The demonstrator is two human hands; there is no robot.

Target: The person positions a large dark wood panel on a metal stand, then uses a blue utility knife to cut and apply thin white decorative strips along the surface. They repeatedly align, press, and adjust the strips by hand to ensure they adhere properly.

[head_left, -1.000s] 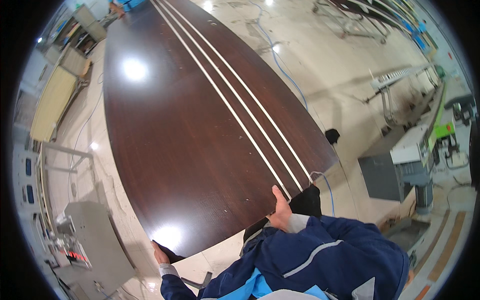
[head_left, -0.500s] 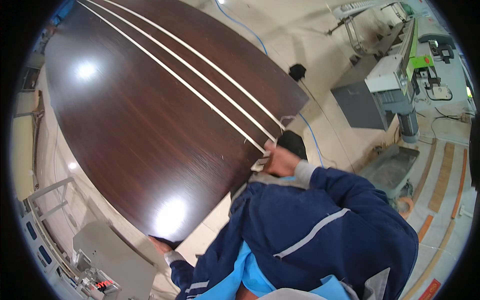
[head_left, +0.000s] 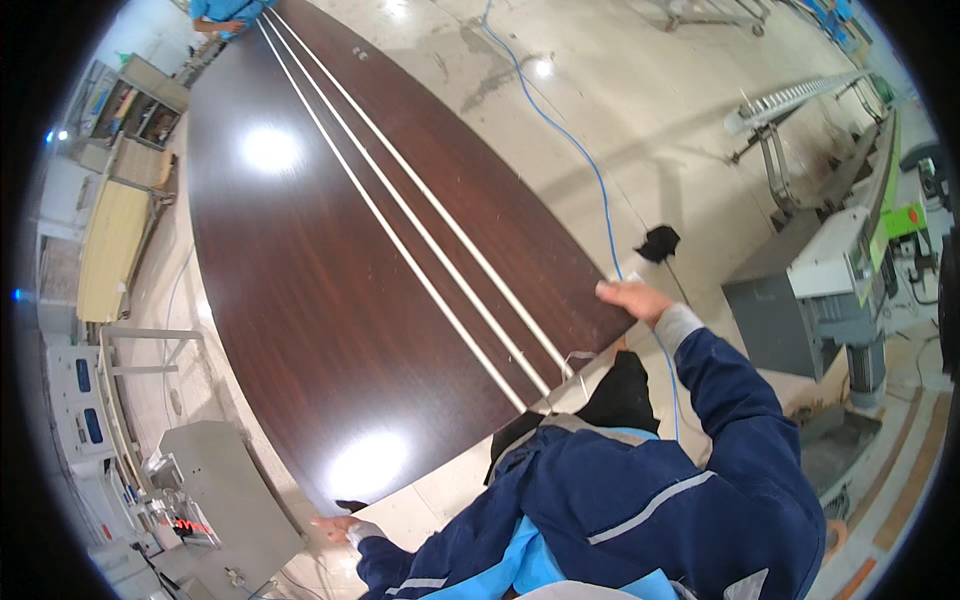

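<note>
A large dark brown wooden panel point(head_left: 330, 390) with curved long sides and a glossy face stretches away from me. Three parallel white strips point(head_left: 410, 230) run along its length to the near edge. My right hand point(head_left: 645, 300) grips the panel's near right corner, thumb on the upper face and fingers hidden below. At the near left corner is my left hand point(head_left: 335, 527), closed against the edge, its fingers only partly visible. A co-worker's hand point(head_left: 232, 26), with a blue sleeve, rests at the far end of the panel.
A blue hose point(head_left: 560, 120) crosses the tiled floor on the right, near a black object point(head_left: 660, 243). Farther right stands a grey and green machine point(head_left: 830, 265). On the left are a grey board-topped machine point(head_left: 220, 490), a metal frame point(head_left: 150, 335) and shelves point(head_left: 140, 100).
My right hand has moved from the strips' near ends out to the right corner. The view has shifted, bringing the co-worker into sight. My left hand stays at its corner.
</note>
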